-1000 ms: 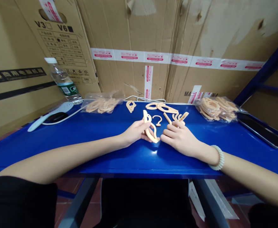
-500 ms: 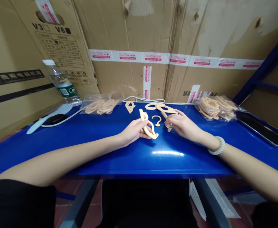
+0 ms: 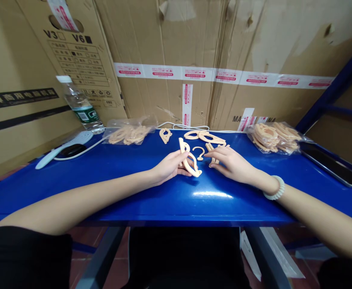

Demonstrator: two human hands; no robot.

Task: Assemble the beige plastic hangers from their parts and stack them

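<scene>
On the blue table (image 3: 104, 188) my left hand (image 3: 168, 167) is closed on a peach plastic hanger piece (image 3: 189, 157), held on edge with its lower end on the table. Just right of it lies a small peach hook (image 3: 199, 152). My right hand (image 3: 231, 162) rests over loose peach sticks (image 3: 211, 149), its fingers curled and touching them; whether it grips one is unclear. More peach pieces (image 3: 207, 137) lie behind both hands, and a single one (image 3: 165, 134) sits further left.
Clear bags of peach parts lie at the back left (image 3: 128, 133) and back right (image 3: 274, 136). A water bottle (image 3: 79, 105), a white brush (image 3: 61, 147) and a cable stand at the left. A dark flat device (image 3: 332, 164) lies at the right edge. Cardboard boxes (image 3: 194, 48) wall the back.
My right hand moved away from me to the loose sticks behind the hook, then drew slightly back and lower over them. My left hand kept the hanger piece almost still.
</scene>
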